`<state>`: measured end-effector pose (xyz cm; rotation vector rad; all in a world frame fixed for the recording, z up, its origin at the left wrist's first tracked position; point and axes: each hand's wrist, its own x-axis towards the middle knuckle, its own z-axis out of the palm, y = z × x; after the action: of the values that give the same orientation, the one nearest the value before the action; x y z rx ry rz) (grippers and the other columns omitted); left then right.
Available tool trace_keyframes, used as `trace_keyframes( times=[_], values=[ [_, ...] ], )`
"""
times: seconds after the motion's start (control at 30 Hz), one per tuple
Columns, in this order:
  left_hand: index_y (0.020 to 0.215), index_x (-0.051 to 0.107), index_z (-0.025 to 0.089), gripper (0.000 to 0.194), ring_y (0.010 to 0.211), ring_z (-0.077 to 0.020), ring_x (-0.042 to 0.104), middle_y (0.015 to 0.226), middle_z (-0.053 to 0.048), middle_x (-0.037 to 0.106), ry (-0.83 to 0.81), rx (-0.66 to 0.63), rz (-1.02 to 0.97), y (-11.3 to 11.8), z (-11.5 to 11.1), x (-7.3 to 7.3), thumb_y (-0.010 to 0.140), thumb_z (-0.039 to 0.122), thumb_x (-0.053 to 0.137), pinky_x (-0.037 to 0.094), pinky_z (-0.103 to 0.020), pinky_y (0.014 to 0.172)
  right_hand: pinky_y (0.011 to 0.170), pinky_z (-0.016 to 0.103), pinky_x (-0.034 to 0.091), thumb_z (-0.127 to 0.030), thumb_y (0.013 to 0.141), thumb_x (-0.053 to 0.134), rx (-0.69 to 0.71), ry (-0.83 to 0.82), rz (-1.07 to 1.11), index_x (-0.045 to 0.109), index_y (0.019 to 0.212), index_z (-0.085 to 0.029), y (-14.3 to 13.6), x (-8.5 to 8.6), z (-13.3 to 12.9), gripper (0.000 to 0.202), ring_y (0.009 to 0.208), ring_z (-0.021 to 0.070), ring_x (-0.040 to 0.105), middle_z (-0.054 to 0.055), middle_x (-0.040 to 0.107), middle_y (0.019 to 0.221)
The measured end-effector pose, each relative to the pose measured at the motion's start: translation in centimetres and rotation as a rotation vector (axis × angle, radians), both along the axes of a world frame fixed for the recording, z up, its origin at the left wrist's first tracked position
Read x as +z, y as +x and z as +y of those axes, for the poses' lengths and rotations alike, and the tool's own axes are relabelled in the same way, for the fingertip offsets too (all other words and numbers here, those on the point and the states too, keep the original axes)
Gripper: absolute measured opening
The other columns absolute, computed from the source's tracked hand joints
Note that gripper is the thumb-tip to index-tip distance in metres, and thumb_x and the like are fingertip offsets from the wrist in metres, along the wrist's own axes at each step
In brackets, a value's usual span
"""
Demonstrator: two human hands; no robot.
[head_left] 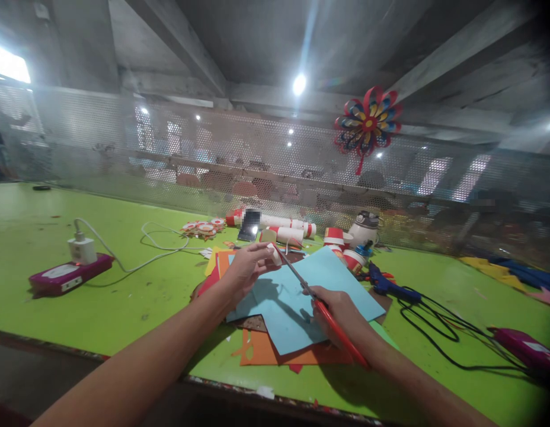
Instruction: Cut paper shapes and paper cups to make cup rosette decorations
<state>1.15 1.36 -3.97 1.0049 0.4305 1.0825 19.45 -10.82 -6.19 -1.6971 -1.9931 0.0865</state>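
In the head view my left hand [245, 268] pinches a small white piece [274, 255], perhaps paper or part of a cup. My right hand [335, 311] grips a pair of scissors [332, 323] with long red handles. Their blades point up and left, the tips right at the white piece; whether they are cutting into it I cannot tell. Beneath both hands lie light blue paper sheets [293, 314], over orange paper [275, 350] and other coloured sheets.
Behind the paper are a phone [249, 225], red-and-white cups [335, 237], cup tubes [284, 235] and a jug [364, 228]. A blue glue gun [388, 283] with black cord lies right. A purple power strip [70, 276] with a charger sits left on the green table [124, 314].
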Motion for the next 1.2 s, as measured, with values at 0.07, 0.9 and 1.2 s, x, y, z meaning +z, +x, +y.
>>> trace_keyframes(
  times=[0.07,0.9,1.2],
  values=[
    [0.082,0.065,0.010,0.020,0.067,-0.0173,0.065,0.076,-0.009,0.068,-0.008,0.007,0.009,0.03,-0.03,0.01,0.063,0.012,0.072,0.052,-0.033,0.071,0.057,0.024,0.041,-0.011,0.072,0.043,-0.003,-0.007,0.005,0.063,0.103,-0.017,-0.02,-0.02,-0.01,0.037,0.058,0.0166,0.057,0.001,0.062,0.063],
    [0.081,0.065,0.010,0.019,0.073,-0.0195,0.066,0.081,-0.011,0.069,-0.013,-0.008,-0.014,0.18,-0.23,0.01,0.063,0.014,0.072,0.053,-0.035,0.074,0.057,0.024,0.038,-0.014,0.077,0.042,-0.048,-0.032,-0.040,0.063,0.098,-0.020,-0.27,-0.17,0.01,0.030,0.058,0.0159,0.056,0.002,0.064,0.067],
    [0.080,0.065,0.010,0.020,0.074,-0.0197,0.066,0.083,-0.012,0.069,-0.014,-0.015,-0.014,0.15,-0.35,0.05,0.062,0.013,0.072,0.053,-0.034,0.073,0.055,0.023,0.038,-0.012,0.075,0.044,-0.030,-0.037,-0.014,0.061,0.098,-0.018,-0.29,-0.17,-0.10,0.029,0.056,0.0159,0.058,0.001,0.064,0.063]
  ],
)
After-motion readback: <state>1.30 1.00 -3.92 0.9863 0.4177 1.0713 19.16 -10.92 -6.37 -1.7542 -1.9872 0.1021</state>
